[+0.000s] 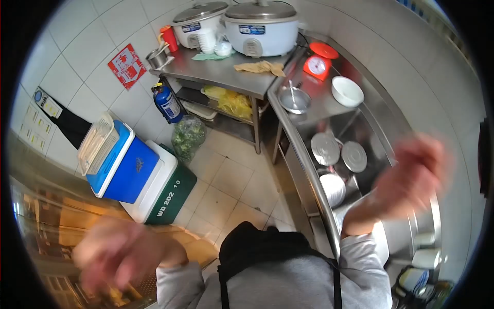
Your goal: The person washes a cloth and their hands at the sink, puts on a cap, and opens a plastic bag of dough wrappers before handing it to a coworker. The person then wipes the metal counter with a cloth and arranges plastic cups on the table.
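Note:
Both hands are raised and smeared by motion. My left hand (116, 255) is at the lower left, in front of an orange-lit area, with nothing visible in it. My right hand (411, 177) hangs over the right side of the steel sink, its fingers blurred together, so what it holds, if anything, cannot be made out. Nearest to it are round metal lids (354, 156) in the sink basin. A white bowl (347, 91) and a metal bowl (295, 100) with a utensil in it stand on the steel surface beyond the basin.
A red scale (317, 67) stands near two large cookers (261, 36) on a steel table (206, 69). A blue cooler (126, 170) sits on a green-and-white box (172, 193) at left. A blue cylinder (168, 103) and a bag of greens (188, 138) are beside the table.

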{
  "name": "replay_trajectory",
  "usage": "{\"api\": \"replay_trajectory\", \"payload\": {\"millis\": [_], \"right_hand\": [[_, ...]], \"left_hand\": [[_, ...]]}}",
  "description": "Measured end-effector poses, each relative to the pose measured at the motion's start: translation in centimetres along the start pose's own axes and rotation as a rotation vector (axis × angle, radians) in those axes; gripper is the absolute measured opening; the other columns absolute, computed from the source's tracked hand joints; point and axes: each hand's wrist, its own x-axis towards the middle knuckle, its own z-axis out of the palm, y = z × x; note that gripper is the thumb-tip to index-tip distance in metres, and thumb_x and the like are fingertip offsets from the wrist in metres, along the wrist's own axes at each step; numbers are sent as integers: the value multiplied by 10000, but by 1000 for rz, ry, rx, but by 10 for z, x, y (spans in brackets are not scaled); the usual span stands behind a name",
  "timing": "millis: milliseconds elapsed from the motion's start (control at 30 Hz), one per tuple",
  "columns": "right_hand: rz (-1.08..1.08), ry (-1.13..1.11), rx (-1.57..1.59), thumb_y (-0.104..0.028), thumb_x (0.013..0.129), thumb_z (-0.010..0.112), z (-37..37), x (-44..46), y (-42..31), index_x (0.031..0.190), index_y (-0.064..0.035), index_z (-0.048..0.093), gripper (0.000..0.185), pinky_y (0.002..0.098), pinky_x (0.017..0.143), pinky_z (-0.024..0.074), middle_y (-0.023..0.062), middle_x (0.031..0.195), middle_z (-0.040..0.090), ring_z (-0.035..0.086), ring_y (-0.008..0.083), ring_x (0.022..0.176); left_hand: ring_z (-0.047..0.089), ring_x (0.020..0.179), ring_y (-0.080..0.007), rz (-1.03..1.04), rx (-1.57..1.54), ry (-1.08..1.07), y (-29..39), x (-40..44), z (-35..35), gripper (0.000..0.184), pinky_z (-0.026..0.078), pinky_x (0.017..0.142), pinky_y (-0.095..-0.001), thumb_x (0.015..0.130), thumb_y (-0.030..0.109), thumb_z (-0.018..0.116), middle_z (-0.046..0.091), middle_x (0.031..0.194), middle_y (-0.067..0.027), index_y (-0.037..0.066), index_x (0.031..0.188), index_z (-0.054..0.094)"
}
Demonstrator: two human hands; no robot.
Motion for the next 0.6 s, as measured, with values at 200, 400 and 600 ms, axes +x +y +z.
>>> {"api": "replay_trajectory", "payload": {"millis": [200,400,600], "right_hand": [[867,-812,270,-329,849,531,161,-77,214,1273,30,328,592,245,757,426,114,1120,514,516,131,902],[1255,-384,103,-425,822,524,292,-129,409,1280,128,185,794,372,962,294,267,1330,253,295,305,1227],[806,-459,-964,-329,805,511,370,-108,541,1249,94,292,651,426,1018,200,297,1319,225,189,433,1235]], "left_hand": [[507,629,-199,-845,-77,-1017,-109,-260,55,320,434,576,-291,744,97,612,539,791,-90,90,1062,572],[603,773,-249,-1337,-218,-1372,-181,-388,63,425,464,728,-342,772,302,586,577,999,-184,82,1132,537],[603,805,-279,-1137,-198,-1454,-295,-338,142,401,459,715,-366,793,278,557,584,974,-193,55,1125,533]]}}
